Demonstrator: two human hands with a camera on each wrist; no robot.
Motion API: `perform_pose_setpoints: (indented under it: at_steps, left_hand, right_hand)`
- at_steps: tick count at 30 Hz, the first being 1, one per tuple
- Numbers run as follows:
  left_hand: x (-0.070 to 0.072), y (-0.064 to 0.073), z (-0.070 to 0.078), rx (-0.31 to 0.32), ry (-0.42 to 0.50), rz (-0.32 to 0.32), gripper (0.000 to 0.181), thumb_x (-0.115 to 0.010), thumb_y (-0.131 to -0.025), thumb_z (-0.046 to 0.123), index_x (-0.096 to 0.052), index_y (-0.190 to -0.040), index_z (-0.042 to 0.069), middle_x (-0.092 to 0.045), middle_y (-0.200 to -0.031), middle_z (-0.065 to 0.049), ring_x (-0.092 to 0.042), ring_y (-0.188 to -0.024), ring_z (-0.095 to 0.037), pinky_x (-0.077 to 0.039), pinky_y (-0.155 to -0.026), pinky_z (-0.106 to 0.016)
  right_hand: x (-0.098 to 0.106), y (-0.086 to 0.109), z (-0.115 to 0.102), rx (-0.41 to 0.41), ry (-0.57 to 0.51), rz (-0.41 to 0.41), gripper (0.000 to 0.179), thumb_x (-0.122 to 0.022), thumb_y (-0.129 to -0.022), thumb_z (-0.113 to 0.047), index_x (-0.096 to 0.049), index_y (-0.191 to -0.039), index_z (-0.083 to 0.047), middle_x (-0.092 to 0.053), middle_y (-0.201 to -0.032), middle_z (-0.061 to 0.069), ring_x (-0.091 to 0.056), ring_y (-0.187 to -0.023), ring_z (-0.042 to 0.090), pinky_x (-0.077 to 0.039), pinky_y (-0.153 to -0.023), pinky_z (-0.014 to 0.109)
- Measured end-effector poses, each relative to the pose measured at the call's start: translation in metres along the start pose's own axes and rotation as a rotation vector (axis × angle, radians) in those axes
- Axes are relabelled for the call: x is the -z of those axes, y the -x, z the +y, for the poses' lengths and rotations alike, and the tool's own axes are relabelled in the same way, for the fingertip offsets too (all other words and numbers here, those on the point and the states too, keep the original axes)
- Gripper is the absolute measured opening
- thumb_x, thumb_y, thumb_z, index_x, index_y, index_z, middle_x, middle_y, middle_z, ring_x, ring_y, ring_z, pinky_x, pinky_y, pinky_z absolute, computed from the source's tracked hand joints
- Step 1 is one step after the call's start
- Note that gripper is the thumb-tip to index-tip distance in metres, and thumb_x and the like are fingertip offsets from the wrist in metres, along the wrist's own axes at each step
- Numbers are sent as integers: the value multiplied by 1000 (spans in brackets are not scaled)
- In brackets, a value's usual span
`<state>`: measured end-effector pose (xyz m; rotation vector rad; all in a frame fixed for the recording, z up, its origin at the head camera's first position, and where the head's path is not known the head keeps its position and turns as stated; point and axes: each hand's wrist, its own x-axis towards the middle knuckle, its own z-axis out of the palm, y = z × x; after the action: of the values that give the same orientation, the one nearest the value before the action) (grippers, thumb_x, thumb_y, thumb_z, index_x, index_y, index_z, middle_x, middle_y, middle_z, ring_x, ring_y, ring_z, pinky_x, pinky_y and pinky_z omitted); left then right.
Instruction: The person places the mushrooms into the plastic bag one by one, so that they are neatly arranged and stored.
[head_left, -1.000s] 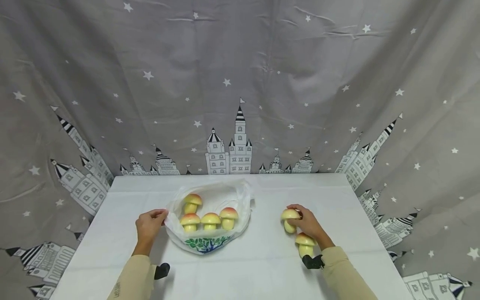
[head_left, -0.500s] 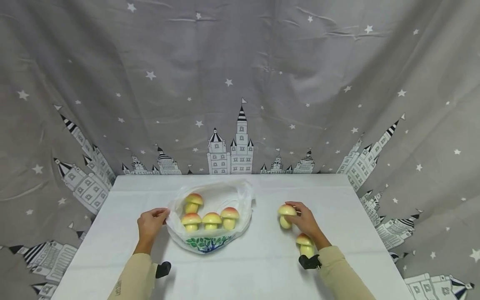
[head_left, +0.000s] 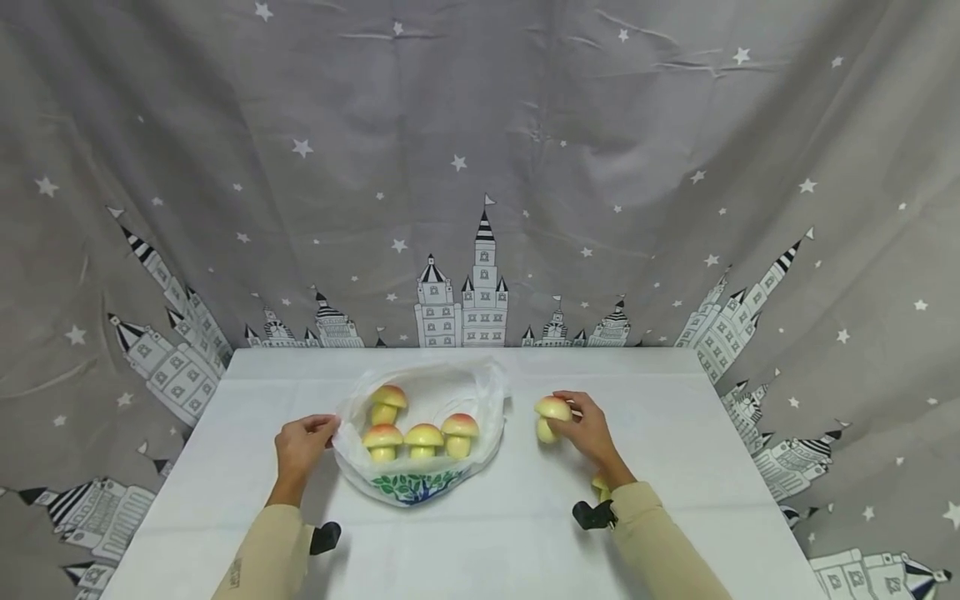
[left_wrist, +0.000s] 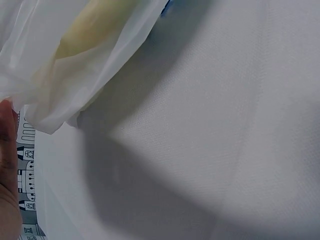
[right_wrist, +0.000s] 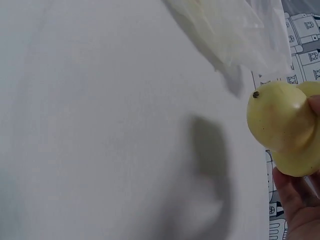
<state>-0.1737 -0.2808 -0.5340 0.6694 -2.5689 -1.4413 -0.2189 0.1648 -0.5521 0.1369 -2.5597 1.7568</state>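
My left hand (head_left: 300,450) pinches the left rim of a thin white plastic bag (head_left: 476,479) with a green and blue tree print. Inside the open bag lie several toy mushrooms (head_left: 423,437) with yellow stems and reddish-yellow caps. To the right of the bag, my right hand (head_left: 588,429) grips another toy mushroom (head_left: 552,408) by its side, cap up. In the right wrist view the rounded stem end of this mushroom (right_wrist: 277,112) faces the camera, held clear of the cloth. The left wrist view shows the bag's side (left_wrist: 80,75) and part of my left hand (left_wrist: 7,170).
One more toy mushroom (head_left: 600,487) stands on the white tablecloth (head_left: 450,558), mostly hidden behind my right wrist and its black camera mount (head_left: 592,515). A grey curtain (head_left: 480,125) printed with castles and stars hangs behind the table.
My right hand has carried its mushroom left and slightly away from me, toward the bag. The mushroom behind it is now more covered by my wrist. My left hand keeps its hold on the bag.
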Motion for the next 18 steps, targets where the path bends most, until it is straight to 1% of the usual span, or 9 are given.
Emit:
perform_pose_setpoints:
  at_steps: [4,11,14,18]
  left_hand:
    - [-1,0,-1,10,-8,-1,31,-64,-92,18,-68,-108,-8,-69,-86,-13,-60,-62,-6,-47,-55,-16]
    - [-2,2,-1,0,-8,6,30,-65,-92,18,-68,-107,-8,-69,-84,-13,-59,-60,-4,-47,-54,-15]
    - [-2,2,0,-2,-3,5,30,-65,-92,18,-68,-107,-9,-69,-83,-13,-59,-61,-4,-48,-55,-16]
    - [-3,2,1,-3,12,15,29,-64,-92,16,-68,-106,-9,-68,-83,-14,-61,-63,-7,-51,-57,-18]
  right_hand:
    - [-7,-5,-4,14,-26,40,47,-77,-76,-2,-62,-121,2,-57,-121,18,-54,-114,37,-46,-97,46]
    - [-17,-9,-8,37,-44,64,48,-76,-77,-2,-61,-122,4,-57,-120,18,-55,-112,35,-49,-94,45]
    - [-21,-12,-9,35,-27,80,48,-76,-77,-3,-61,-122,2,-58,-120,17,-55,-110,33,-48,-93,45]
    - [-28,-17,-11,30,23,85,48,-76,-78,-6,-61,-123,-1,-58,-120,14,-55,-108,30,-48,-91,44]
